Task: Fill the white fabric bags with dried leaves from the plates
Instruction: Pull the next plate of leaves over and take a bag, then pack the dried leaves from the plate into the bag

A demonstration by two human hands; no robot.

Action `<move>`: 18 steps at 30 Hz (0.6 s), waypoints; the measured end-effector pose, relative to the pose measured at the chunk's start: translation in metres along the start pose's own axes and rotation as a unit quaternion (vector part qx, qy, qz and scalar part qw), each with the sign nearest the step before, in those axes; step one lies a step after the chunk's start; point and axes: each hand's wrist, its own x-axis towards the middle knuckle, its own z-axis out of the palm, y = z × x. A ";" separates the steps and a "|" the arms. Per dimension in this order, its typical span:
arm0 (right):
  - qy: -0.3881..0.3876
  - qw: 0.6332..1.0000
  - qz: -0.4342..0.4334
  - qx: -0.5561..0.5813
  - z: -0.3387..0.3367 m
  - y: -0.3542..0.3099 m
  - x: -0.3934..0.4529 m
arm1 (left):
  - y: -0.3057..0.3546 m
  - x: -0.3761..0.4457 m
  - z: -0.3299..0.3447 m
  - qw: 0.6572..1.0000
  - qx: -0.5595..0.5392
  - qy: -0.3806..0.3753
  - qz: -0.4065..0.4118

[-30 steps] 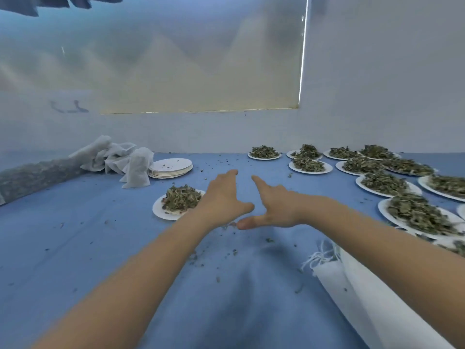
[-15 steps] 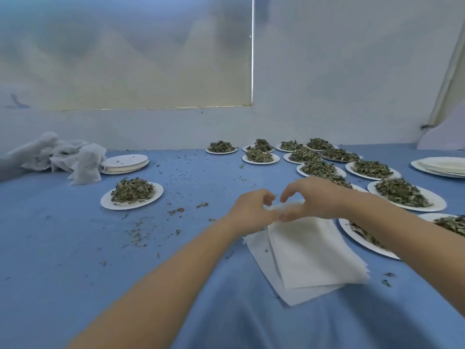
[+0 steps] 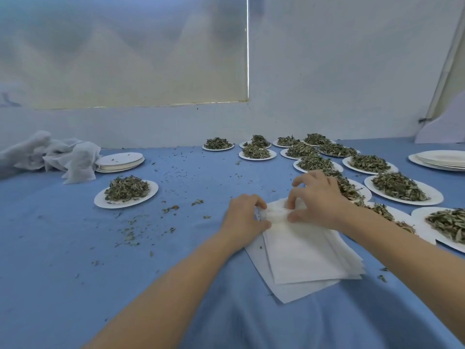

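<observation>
Pinched between left hand [image 3: 245,217] and right hand [image 3: 318,200] is the mouth of the top white fabric bag [image 3: 304,250], on a stack of bags lying on the blue cloth [image 3: 75,260]; leaf plates stand left [image 3: 125,191] and right [image 3: 403,188]. Risk: thin layers cling, so two bags may lift together. No legible writing.
</observation>
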 end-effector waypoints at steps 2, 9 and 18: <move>0.038 0.999 -0.016 0.014 -0.002 -0.002 0.002 | -0.001 -0.003 -0.001 0.999 -0.022 0.028 0.005; 0.171 0.980 -0.075 0.070 -0.026 -0.024 0.026 | 0.006 0.002 -0.036 0.969 -0.207 0.128 -0.032; 0.217 0.961 -0.092 0.142 -0.024 -0.078 0.078 | -0.017 0.028 -0.096 0.952 -0.179 0.242 -0.058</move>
